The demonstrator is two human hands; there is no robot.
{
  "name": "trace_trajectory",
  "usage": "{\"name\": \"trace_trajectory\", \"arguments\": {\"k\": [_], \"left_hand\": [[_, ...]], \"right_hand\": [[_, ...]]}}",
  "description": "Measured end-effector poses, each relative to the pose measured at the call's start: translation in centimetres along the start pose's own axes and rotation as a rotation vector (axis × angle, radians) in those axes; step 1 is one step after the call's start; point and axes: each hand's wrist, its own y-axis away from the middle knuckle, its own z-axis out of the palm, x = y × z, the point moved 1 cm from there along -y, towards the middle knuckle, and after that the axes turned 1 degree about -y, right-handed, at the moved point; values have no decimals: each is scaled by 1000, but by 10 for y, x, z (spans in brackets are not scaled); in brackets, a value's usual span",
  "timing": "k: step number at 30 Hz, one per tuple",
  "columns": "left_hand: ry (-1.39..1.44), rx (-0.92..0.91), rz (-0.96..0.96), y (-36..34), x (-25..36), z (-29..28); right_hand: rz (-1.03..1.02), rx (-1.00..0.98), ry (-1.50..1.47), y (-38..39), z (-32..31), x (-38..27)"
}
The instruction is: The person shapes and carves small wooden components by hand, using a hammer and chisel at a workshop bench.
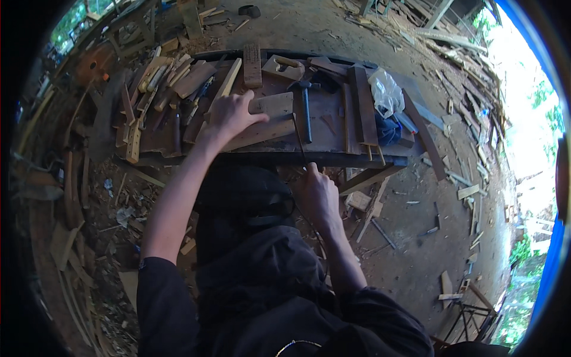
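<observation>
My left hand [232, 113] bears down on the left part of a short wooden board [272, 105], thumb stretched along it and fingers bent over its far side. Beneath that board lies a longer plank [262, 133], close to the bench's front edge. By the right end of the board stands a thin, dark, saw-like blade [300, 141], slanting down toward me. My right hand [319, 193] is closed in a fist around its lower end, in front of the bench; the handle is hidden in the fist.
On the workbench [333, 159] lie a hammer [307, 110], a wooden block with a cutout [284, 68], an upright-lying wood block [252, 65] and a clear plastic bag [386, 94]. Wood strips and tools [156, 89] crowd its left side. Offcuts [468, 191] litter the floor.
</observation>
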Motion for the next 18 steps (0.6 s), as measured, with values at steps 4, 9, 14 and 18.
{"name": "trace_trajectory", "arguments": {"k": [4,9,14,18], "left_hand": [[100,-528,109,-27,-11,-8],[94,-442,86,-29,-7,0],[-5,-319,143,-32,-12,9],[64,-384,155,-27,-18,6]], "right_hand": [[1,-70,68,-1,-14,-17],[-44,-5,27,-7,-21,-19],[-32,7,-11,-23,-14,-28],[-45,-9,38,-26,-53,-23]]}}
